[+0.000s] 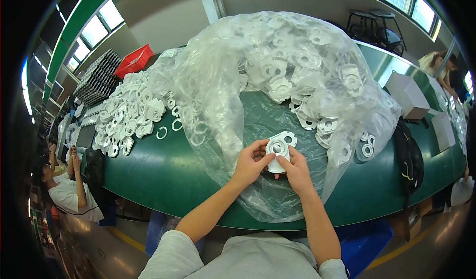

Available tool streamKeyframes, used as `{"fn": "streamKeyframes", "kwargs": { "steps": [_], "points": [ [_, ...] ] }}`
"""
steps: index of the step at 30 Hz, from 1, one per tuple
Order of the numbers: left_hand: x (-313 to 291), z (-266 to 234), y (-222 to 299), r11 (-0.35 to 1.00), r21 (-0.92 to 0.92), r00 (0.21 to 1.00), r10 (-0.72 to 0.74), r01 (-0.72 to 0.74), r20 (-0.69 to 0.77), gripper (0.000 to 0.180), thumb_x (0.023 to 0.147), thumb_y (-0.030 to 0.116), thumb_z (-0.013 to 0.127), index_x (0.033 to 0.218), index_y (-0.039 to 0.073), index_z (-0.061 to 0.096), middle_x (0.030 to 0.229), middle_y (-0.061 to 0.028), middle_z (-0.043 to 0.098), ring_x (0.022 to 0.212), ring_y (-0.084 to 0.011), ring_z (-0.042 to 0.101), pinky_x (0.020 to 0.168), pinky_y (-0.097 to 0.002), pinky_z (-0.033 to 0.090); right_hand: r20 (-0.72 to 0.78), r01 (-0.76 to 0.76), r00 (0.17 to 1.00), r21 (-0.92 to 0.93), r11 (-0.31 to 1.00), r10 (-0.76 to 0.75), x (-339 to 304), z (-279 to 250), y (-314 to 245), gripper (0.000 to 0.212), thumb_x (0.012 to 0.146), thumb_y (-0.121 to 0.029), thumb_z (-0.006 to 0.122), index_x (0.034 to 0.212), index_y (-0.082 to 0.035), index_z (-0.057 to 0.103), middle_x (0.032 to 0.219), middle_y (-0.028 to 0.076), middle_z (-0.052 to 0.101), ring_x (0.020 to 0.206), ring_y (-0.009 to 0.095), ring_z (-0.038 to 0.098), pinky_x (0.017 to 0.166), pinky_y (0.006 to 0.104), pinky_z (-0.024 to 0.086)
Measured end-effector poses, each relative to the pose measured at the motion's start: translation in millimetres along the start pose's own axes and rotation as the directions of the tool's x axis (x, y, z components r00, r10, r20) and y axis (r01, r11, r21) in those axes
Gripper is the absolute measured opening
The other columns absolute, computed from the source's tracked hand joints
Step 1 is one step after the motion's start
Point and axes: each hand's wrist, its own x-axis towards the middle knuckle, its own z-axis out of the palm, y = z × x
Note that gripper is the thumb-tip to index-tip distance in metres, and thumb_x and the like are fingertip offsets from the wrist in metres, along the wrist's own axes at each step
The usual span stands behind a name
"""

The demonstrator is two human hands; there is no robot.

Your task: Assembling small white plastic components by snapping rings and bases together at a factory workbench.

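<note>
Between my two hands is a white plastic part with a round ring-shaped end and a hole through it. My left hand grips its left side, thumb on the face. My right hand closes on the other side, its thumb also on the front. Just beyond my fingers lies another white plate-like part with a round hole. Under and around my hands spreads a clear plastic bag, whose far portion is heaped with many similar white parts.
Left on the green table lies a loose pile of white parts, with white rings nearby. Behind it are a red bin and stacked grey trays. At right stand a white box and a black bag. People sit at both sides.
</note>
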Motion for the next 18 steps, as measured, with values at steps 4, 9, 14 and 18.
{"fn": "streamKeyframes", "kwargs": {
  "steps": [4, 9, 14, 18],
  "points": [
    [-1.6, 0.9, 2.0, 0.993, 0.077, 0.996, 0.087, -0.087, 0.007, 0.039, 0.084, 0.005, 0.064, 0.121, -0.001, 0.053, 0.095, -0.0057, 0.060, 0.075, -0.0068, 0.056, 0.059, -0.0193, 0.046, -0.001, 0.040, 0.999, -0.025, 0.999, -0.040, -1.6, 0.1, -1.7, 0.030, 0.089, -0.002, 0.052, 0.119, 0.003, 0.049, 0.094, 0.008, 0.063, 0.069, 0.012, 0.060, 0.052, 0.0236, 0.048],
    [-2.3, 2.0, 7.6, 0.977, 0.134, 0.986, 0.165, -0.167, 0.025, 0.041, 0.083, 0.004, 0.064, 0.122, -0.001, 0.053, 0.095, -0.0062, 0.060, 0.073, -0.0071, 0.055, 0.060, -0.0195, 0.046, -0.014, 0.058, 0.998, -0.041, 0.997, -0.058, -2.0, 0.2, -2.0, 0.030, 0.089, -0.001, 0.052, 0.118, 0.003, 0.049, 0.095, 0.007, 0.062, 0.069, 0.011, 0.060, 0.052, 0.0228, 0.047],
    [-2.0, -1.0, 10.3, 0.991, 0.066, 0.994, 0.113, -0.113, 0.006, 0.034, 0.085, 0.004, 0.062, 0.118, -0.001, 0.057, 0.094, -0.0052, 0.061, 0.074, -0.0066, 0.056, 0.060, -0.0203, 0.046, -0.003, 0.067, 0.998, -0.051, 0.996, -0.067, -2.0, -0.1, -0.9, 0.030, 0.088, 0.000, 0.052, 0.117, 0.003, 0.049, 0.096, 0.008, 0.062, 0.070, 0.012, 0.060, 0.053, 0.0228, 0.048],
    [1.4, -8.2, 9.9, 0.994, 0.064, 0.993, 0.094, -0.089, -0.069, 0.017, 0.087, 0.005, 0.060, 0.102, -0.003, 0.065, 0.084, -0.0021, 0.064, 0.070, -0.0056, 0.054, 0.061, -0.0194, 0.043, -0.027, 0.091, 0.995, -0.184, 0.979, -0.098, -2.5, -1.0, 9.0, 0.029, 0.088, 0.000, 0.052, 0.117, 0.001, 0.049, 0.096, 0.008, 0.062, 0.074, 0.013, 0.061, 0.054, 0.0232, 0.048]
  ]
}}
